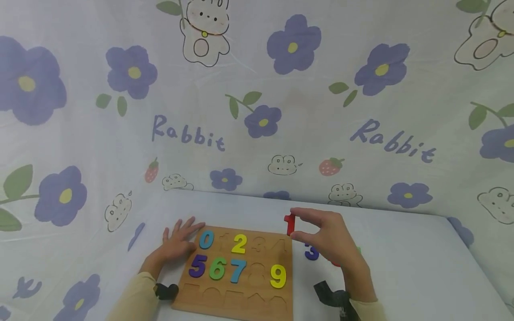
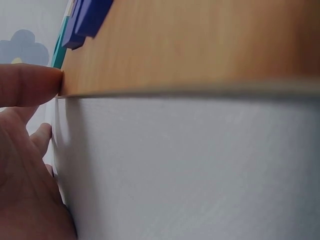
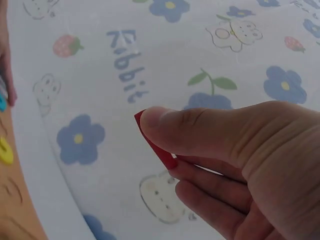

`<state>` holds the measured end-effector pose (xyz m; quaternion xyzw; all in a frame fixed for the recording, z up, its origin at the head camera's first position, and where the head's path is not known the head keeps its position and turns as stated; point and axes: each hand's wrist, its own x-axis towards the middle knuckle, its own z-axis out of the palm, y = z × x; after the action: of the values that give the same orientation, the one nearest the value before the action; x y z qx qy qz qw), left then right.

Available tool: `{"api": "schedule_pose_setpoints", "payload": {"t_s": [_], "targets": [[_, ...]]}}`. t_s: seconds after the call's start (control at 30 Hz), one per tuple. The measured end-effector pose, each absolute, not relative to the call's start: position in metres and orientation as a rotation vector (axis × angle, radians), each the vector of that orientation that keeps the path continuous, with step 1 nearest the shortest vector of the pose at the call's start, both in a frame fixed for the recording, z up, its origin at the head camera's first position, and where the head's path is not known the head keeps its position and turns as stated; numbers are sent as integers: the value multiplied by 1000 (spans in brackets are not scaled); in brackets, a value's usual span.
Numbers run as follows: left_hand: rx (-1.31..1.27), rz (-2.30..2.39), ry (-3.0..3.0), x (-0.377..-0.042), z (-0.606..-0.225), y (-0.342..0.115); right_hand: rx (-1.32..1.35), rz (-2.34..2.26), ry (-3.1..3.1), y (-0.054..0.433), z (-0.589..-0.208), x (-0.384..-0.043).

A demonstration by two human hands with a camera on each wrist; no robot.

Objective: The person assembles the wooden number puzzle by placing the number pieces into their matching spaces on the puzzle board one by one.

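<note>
Between thumb and fingertips my right hand point(image 1: 327, 232) pinches a red number 1 piece point(image 1: 290, 224), upright above the board's far right corner. In the right wrist view the red piece point(image 3: 159, 145) shows edge-on, partly hidden by the thumb. My left hand point(image 1: 179, 240) rests at the left edge of the wooden number board point(image 1: 237, 296), fingers spread, thumb at its rim. Seated on the board are a blue 0 point(image 1: 206, 240), yellow 2 point(image 1: 239, 244), purple 5 point(image 1: 198, 266), green 6 point(image 1: 217, 269), blue 7 point(image 1: 238, 270) and yellow 9 point(image 1: 278, 276). The slots for 1, 3, 4 and 8 show bare wood.
Right of the board a purple 3 point(image 1: 311, 252) lies on the white table point(image 1: 421, 267). A red piece point(image 1: 336, 263) and a green piece point(image 1: 359, 250) are mostly hidden behind my right hand. A patterned curtain point(image 1: 257, 89) hangs behind the table.
</note>
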<state>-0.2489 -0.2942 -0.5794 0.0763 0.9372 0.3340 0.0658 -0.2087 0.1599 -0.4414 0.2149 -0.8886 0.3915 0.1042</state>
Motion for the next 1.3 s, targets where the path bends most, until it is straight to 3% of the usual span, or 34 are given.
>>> {"api": "schedule_pose_setpoints", "payload": {"t_s": [0.53, 0.83, 1.3], "targets": [[245, 1042, 2852, -250, -585, -294, 850, 1234, -2577, 88, -436, -237], [224, 1016, 2865, -257, -595, -296, 864, 1287, -2644, 57, -459, -245], [137, 906, 2844, -251, -575, -283, 862, 1301, -2749, 22, -498, -262]]}}
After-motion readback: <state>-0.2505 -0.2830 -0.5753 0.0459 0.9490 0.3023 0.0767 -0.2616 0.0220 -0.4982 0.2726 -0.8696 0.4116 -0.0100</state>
